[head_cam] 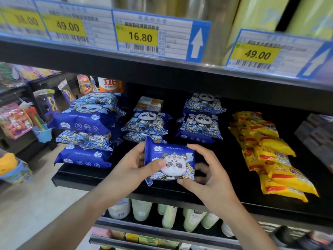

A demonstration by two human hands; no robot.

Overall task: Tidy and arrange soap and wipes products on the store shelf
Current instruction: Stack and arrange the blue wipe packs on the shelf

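Two hands, left hand [134,166] and right hand [207,175], fingers gripping one wipes pack [170,162], three shelf stacks

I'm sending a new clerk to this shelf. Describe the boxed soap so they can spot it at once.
Start at the black middle shelf under the 16.80 price tag. Follow the centre column of blue panda wipes packs to the back. Behind them sit the soap boxes, the only cream cartons with orange print among soft blue and yellow packets.

Blue panda-print wipes pack [170,162], yellow-and-red packets [268,152], black shelf [234,159], yellow price tags [138,36]
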